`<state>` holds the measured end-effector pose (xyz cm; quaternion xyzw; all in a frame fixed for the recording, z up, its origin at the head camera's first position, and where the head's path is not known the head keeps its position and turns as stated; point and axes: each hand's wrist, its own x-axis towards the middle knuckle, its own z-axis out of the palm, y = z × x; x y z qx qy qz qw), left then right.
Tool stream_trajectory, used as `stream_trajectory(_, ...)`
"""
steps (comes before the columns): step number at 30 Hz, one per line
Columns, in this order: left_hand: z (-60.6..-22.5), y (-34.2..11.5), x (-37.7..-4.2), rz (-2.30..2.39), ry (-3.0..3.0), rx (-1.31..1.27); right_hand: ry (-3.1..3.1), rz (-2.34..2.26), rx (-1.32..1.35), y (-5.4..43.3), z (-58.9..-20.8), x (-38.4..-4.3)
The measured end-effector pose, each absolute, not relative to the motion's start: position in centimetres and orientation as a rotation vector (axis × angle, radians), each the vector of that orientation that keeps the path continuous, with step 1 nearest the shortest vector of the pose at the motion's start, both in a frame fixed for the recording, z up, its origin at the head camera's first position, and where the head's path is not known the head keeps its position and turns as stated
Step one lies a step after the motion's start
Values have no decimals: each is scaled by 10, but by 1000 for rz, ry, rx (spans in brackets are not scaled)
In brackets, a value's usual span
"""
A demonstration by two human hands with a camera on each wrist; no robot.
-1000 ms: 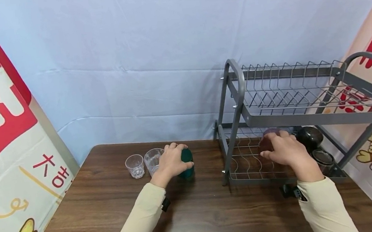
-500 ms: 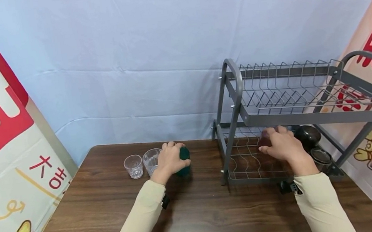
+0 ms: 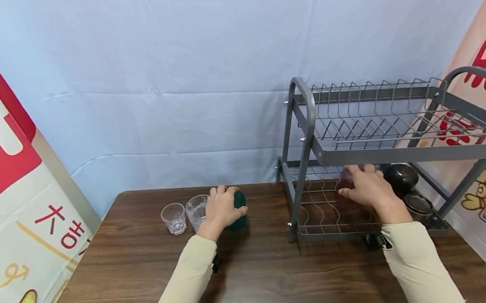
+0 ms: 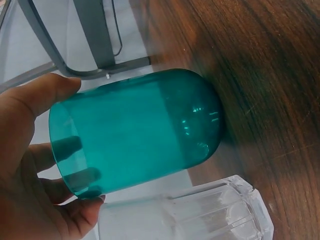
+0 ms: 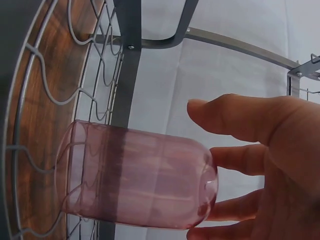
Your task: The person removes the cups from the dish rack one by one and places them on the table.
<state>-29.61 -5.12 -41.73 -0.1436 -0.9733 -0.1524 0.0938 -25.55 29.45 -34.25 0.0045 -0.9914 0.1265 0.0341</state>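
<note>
My left hand [image 3: 220, 209] holds a translucent green cup [image 4: 135, 132] round its rim, thumb on one side and fingertips on the other. The cup's rounded bottom points down at the wooden table. Beside it stands a clear ribbed glass [image 3: 196, 210]. On the lower tier of the rack, a translucent purple cup [image 5: 145, 175] stands upside down, its rim on the wires. My right hand [image 3: 369, 187] is at its rounded base, thumb lifted apart from the cup and fingertips right behind the base in the right wrist view.
A grey two-tier dish rack [image 3: 407, 151] takes up the table's right side. At its lower right are a black rounded cup [image 3: 401, 178] and a dark glass cup [image 3: 419, 204]. A small clear glass [image 3: 174, 218] stands on the wooden table [image 3: 278, 288] at the left.
The view shifts slightly. My right hand's fingers loosen a little at the purple cup. The left hand stays at the green cup, nearly still.
</note>
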Motion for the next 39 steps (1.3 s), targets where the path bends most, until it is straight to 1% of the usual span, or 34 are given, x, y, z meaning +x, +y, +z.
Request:
stream_trajectory(14,-419,-51,-297,-437,-2882,-423,-2850,390,152,300,-357,-266)
stream_trajectory(24,-421,-52,-299,-448,-2872,-423,-2868,435,87,298,-359,-272)
stream_trajectory(31,-419,-53,-302,-489,-2865,-424,-2826,414,193,300,-358,-277)
stream_trajectory(39,-415,-52,-292,-460,-2863,-438,-2827,380,201,301,-357,-272)
